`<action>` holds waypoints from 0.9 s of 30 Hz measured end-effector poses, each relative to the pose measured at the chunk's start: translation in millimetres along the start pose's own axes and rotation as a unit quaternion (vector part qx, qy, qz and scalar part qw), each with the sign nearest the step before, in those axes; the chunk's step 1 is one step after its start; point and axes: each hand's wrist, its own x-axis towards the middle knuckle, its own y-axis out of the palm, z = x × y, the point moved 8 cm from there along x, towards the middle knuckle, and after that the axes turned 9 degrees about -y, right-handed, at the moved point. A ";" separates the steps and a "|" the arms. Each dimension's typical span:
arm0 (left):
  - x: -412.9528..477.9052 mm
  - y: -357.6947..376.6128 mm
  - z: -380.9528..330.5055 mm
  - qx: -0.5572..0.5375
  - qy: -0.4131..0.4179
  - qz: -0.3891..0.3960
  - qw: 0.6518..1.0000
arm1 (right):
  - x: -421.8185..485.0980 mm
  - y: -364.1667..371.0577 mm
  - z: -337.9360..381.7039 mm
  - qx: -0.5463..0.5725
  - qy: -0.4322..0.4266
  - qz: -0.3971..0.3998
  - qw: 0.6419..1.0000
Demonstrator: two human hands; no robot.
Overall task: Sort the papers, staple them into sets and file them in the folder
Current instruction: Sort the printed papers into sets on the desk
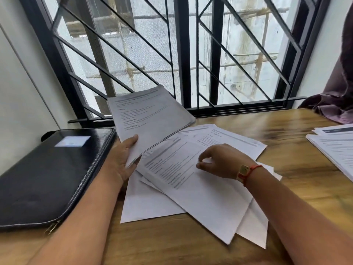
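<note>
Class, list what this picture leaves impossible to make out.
Head view:
Loose papers: print too blurred to read.
Right stack: cut off by right edge.
Folder: shut, contents hidden.
Right hand: blur hides whether it pinches a sheet.
Held bundle: lower sheets covered by top one.

Soft, even daylight pours through the barred window ahead of me, leaving only faint shadows beneath the papers, a pale reflected sheen on the black folder, straight lines bowed by wide-angle distortion near the edges, and slight blur throughout, smeared most along the surface at right.
</note>
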 end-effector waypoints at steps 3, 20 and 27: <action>3.6 -4.8 -0.6 -0.012 0.000 -0.010 1.000 | 3.2 5.2 10.8 0.007 -0.017 -0.016 1.000; 10.4 -18.4 -4.5 -0.049 -0.005 -0.003 0.999 | 21.2 -5.5 13.6 0.020 0.072 -0.011 0.997; 11.1 -17.4 -3.3 -0.069 -0.011 0.011 0.998 | 74.3 -4.7 -3.8 0.041 0.153 -0.030 0.987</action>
